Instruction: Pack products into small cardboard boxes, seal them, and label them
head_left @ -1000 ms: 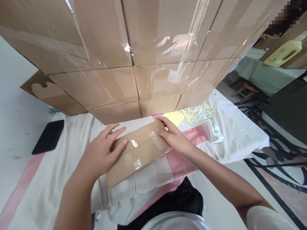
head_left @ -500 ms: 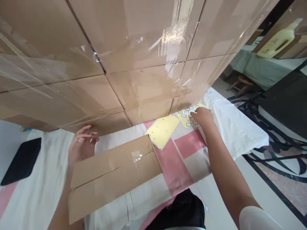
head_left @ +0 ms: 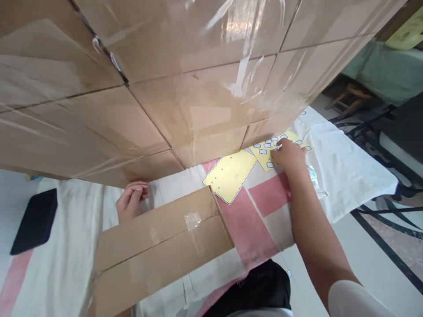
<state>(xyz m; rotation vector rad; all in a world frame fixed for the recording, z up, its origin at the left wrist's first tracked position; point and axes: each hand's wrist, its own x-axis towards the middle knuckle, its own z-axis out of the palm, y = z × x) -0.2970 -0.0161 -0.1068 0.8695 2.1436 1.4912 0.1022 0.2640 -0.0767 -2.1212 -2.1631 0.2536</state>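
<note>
A flat taped cardboard box (head_left: 158, 246) lies on the white and pink cloth (head_left: 264, 211) in front of me. My left hand (head_left: 132, 200) rests behind the box's far edge with its fingers curled under; nothing shows in them. My right hand (head_left: 288, 154) reaches out to a yellow sticker sheet (head_left: 266, 149) covered with several small white labels, fingertips pinched down on the sheet. A second yellow sheet (head_left: 231, 176), nearly bare, lies beside it.
A big wall of stacked cardboard boxes (head_left: 185, 75) wrapped in clear tape looms right behind the cloth. A black flat object (head_left: 33, 220) lies at the far left. Chair legs (head_left: 350, 94) and a green-covered table (head_left: 390, 70) stand at the right.
Both hands have left the top of the flat box. My right hand went out to the sticker sheet and covers the white tape dispenser's spot; my left hand slid behind the box and curled.
</note>
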